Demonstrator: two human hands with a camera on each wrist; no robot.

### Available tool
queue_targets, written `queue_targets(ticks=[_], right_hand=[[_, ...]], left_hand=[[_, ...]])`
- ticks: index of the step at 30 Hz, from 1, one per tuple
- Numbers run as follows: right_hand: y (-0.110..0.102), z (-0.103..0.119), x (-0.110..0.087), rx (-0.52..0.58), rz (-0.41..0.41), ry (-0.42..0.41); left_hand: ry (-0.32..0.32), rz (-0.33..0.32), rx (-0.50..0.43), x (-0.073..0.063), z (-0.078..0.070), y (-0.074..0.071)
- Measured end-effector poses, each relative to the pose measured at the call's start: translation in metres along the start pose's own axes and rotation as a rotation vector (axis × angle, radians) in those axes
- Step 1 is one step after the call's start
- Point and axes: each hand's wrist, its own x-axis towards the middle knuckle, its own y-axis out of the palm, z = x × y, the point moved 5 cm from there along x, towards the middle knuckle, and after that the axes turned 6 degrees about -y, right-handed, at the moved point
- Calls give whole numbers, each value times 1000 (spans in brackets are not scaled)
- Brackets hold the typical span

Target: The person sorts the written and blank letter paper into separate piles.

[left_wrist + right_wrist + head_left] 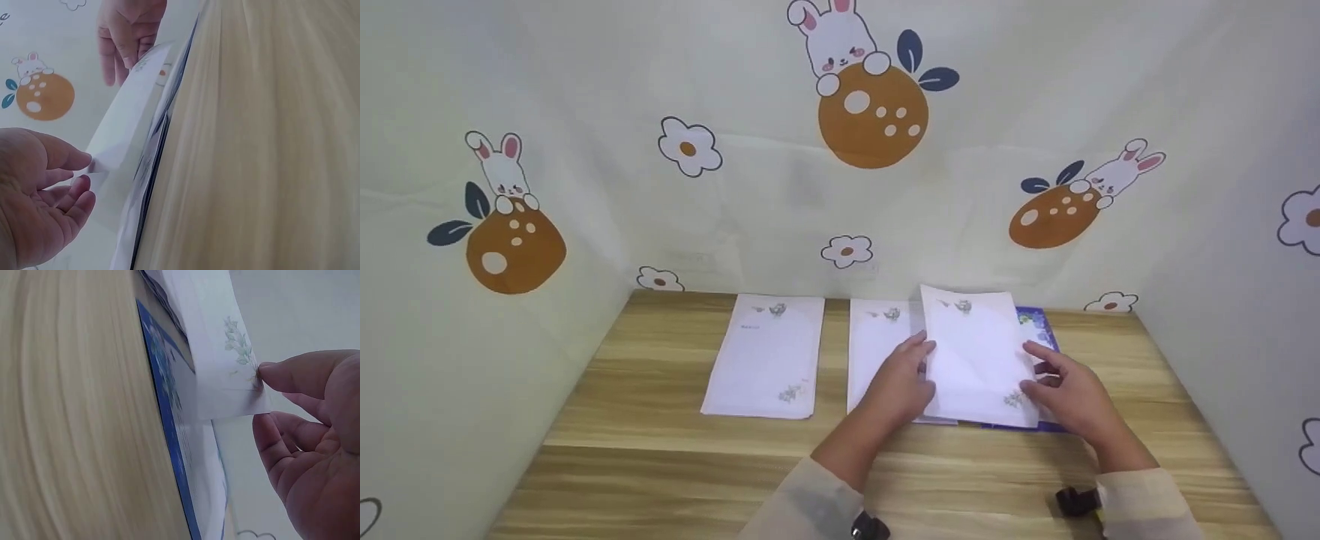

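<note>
A white sheet of paper (976, 352) with small printed plant sketches is held up off the table, tilted. My left hand (901, 381) pinches its left edge, and my right hand (1072, 391) pinches the right edge near the lower corner. In the right wrist view, thumb and fingers meet at the edge of the sheet (219, 343) beside a green leaf print. Beneath it on the table lies a blue-bordered sheet (1039, 324), mostly covered. Partly behind my left hand is a stack of white paper (874, 352) with the same kind of print.
Another white paper stack (769, 360) lies to the left on the wood-grain table (675, 457). A pale curtain (735, 210) printed with rabbits, oranges and flowers encloses the back and sides. Small black devices (870, 526) are strapped at both wrists.
</note>
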Motion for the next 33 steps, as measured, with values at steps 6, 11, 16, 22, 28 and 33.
queue_targets(ticks=[6, 11, 16, 22, 28, 33], right_hand=[[-26, -21, -14, -14, -30, 20], [-43, -36, -25, -24, -68, 27], [-50, -44, -27, -29, -93, 65], [-46, -50, -23, -12, -123, 107], [-37, -60, -18, 43, -94, 165], [-31, -66, -16, 78, -59, 187]], left_hand=[[2, 60, -29, -2, -16, 23], [51, 85, -26, -2, -30, 39], [38, 94, -75, 1, -36, 51], [-35, 114, -119, 5, -30, 57], [-127, 172, -189, 6, -19, 63], [-129, 219, -198, 5, -17, 69]])
